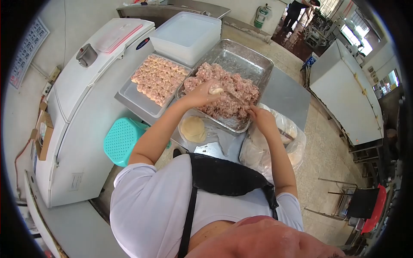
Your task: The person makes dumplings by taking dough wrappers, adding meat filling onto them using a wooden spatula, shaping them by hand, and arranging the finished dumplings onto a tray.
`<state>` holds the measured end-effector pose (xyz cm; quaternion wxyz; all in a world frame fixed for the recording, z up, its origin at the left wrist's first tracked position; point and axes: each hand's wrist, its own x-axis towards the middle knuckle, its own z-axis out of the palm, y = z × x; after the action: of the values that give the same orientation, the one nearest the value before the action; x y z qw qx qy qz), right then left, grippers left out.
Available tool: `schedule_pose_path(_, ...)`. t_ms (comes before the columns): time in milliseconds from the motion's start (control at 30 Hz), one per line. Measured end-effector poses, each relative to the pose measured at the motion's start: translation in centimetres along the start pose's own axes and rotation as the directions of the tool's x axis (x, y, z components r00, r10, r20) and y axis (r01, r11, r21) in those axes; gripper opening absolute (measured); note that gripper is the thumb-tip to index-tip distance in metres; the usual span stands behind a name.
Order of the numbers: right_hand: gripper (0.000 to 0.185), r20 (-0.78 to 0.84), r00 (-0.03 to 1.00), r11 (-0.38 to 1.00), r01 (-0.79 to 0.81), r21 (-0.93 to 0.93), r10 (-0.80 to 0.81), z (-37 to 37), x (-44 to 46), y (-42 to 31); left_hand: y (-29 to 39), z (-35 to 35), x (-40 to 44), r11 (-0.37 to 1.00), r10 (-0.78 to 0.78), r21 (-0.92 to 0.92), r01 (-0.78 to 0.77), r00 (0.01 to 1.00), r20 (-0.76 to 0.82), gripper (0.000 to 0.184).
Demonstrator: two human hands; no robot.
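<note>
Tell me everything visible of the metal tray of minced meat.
The rectangular metal tray is silvery, with rounded corners, raised walls and a rim. It lies slantwise, open side up, on the metal table. Minced meat fills its nearer part; the far floor is bare. The left hand is over the meat, the right hand at the nearer right edge; whether either touches it is unclear.

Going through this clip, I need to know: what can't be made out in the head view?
All in the head view:
- Underside of the left hand, holding pale dough: faces away from the camera.
- Handle end of the thin tool: hidden by the right hand.
- Metal tray floor beneath the minced meat: covered.
- Freezer label writing: too small.
</note>
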<state>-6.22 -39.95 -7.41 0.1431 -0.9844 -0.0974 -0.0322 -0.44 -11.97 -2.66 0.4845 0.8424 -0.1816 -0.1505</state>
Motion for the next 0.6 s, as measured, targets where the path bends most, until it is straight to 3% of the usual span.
schedule_pose_path(33,0.026,0.016,1.000,1.000,-0.001,0.016,0.001,-0.8,-0.5,0.2,-0.2,-0.5,-0.4,1.000,0.002,-0.002,-0.002,1.000,-0.001,0.073)
schedule_pose_path(100,0.027,0.030,0.999,1.000,-0.014,0.025,0.014,-2.7,-2.1,-0.5,-0.7,-1.1,-1.0,0.961,0.275,-0.034,-0.275,0.961,-0.017,0.063)
schedule_pose_path(133,0.028,-0.018,0.999,0.966,-0.029,0.259,0.035,-4.0,-3.0,-1.2,-0.7,-1.1,-1.1,0.958,0.285,-0.040,-0.285,0.958,-0.017,0.063)
schedule_pose_path(167,0.029,-0.063,0.996,0.877,-0.028,0.479,0.066,-5.2,-3.6,-2.0,-0.8,-1.2,-1.1,0.887,0.462,0.028,-0.461,0.885,-0.060,0.057)
schedule_pose_path(200,0.029,-0.067,0.995,0.880,-0.033,0.474,0.073,-6.0,-4.0,-3.1,-0.9,-1.3,-1.2,0.782,0.622,0.101,-0.614,0.778,-0.088,0.050)
schedule_pose_path(267,0.032,0.080,0.997,0.843,-0.027,0.538,-0.019,-6.7,-4.7,-6.1,-0.5,-1.0,-1.3,0.808,0.581,0.119,-0.576,0.814,-0.009,0.046)
schedule_pose_path(333,0.031,0.016,0.999,0.836,0.033,0.548,-0.050,-4.9,-4.9,-6.9,-0.3,-1.0,-1.4,0.832,0.532,0.139,-0.537,0.844,0.071,0.043)
schedule_pose_path(400,0.030,-0.019,0.987,0.868,0.150,0.473,-0.160,-5.3,-4.0,-6.3,-0.3,-1.5,-1.3,0.815,0.514,0.229,-0.533,0.846,0.143,0.042)
schedule_pose_path(433,0.028,-0.114,0.969,0.918,0.245,0.311,-0.220,-6.3,-4.1,-6.3,-0.4,-1.6,-1.6,0.811,0.520,0.225,-0.539,0.842,0.144,0.042)
schedule_pose_path(467,0.028,-0.118,0.969,0.921,0.243,0.306,-0.217,-7.7,-4.6,-7.9,-0.5,-1.8,-2.0,0.872,0.456,0.147,-0.467,0.884,0.102,0.047)
schedule_pose_path(500,0.027,-0.119,0.987,0.978,0.129,0.163,-0.111,-9.1,-5.3,-10.0,-0.6,-2.2,-2.2,0.918,0.387,0.066,-0.391,0.920,0.064,0.051)
schedule_pose_path(533,0.026,-0.136,0.991,1.000,0.006,0.019,-0.004,-9.5,-5.8,-11.6,-1.6,-2.5,-1.6,0.916,0.393,0.065,-0.397,0.917,0.064,0.051)
schedule_pose_path(567,0.027,-0.244,0.965,0.973,0.147,0.176,-0.101,-8.3,-6.0,-12.3,-3.3,-2.5,-0.5,0.857,0.501,0.121,-0.501,0.865,0.037,0.053)
schedule_pose_path(600,0.027,-0.244,0.965,0.975,0.141,0.174,-0.096,-7.3,-5.6,-12.3,-3.8,-2.9,-0.4,0.785,0.601,0.177,-0.594,0.799,0.018,0.055)
